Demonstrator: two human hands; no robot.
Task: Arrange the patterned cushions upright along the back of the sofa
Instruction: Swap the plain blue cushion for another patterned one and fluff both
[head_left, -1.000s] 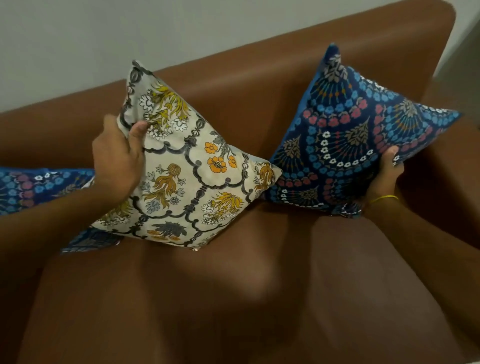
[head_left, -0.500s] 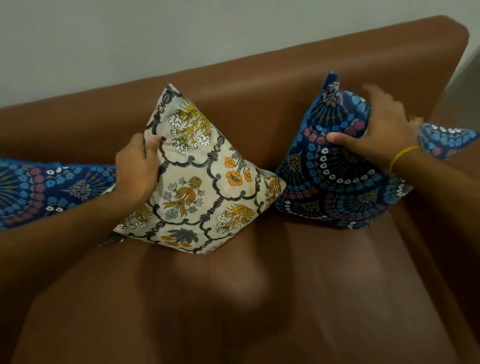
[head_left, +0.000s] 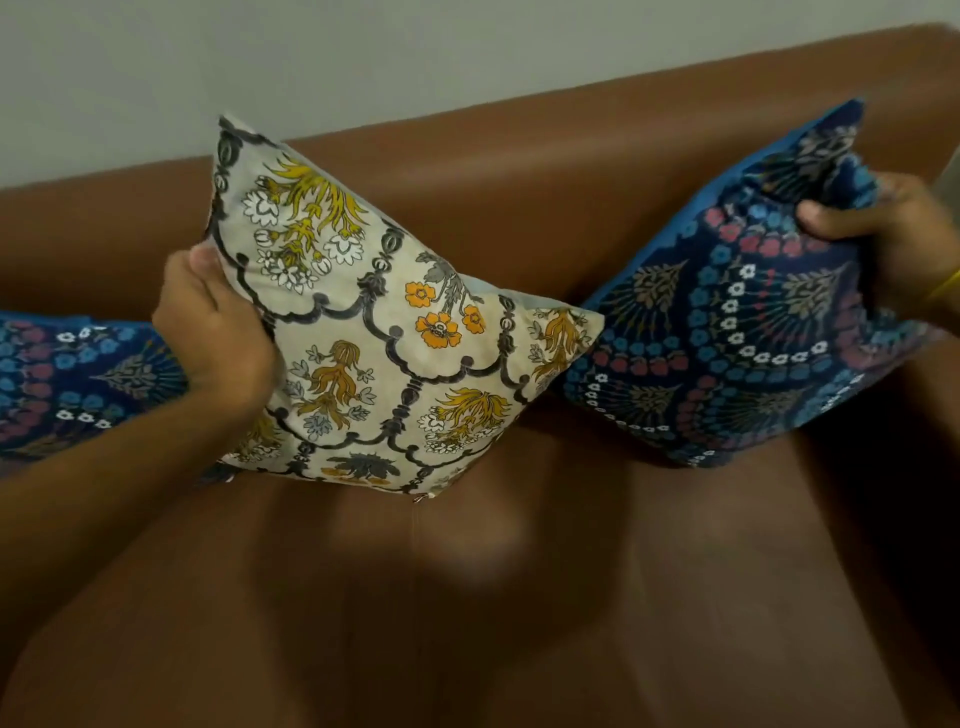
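As seen nearest my fingers, seat: bare brown sofa cushion below both wrists, nothing resting on it.
Left hand: closed on the left edge of the cream floral cushion, thumb on its face, fingers hidden behind.
Cream cushion: stands on one corner, tilted, right tip touching the neighbour.
Right hand: fingers clenched on the bunched top corner of the navy patterned cushion, which leans toward the backrest.
Third cushion: navy, lying beyond my left wrist, not upright.
Handling, judged: light, soft, fabric crumples under grip; corners collapse, so holding mid-edge should steer better.
Backrest: just behind both held cushions.
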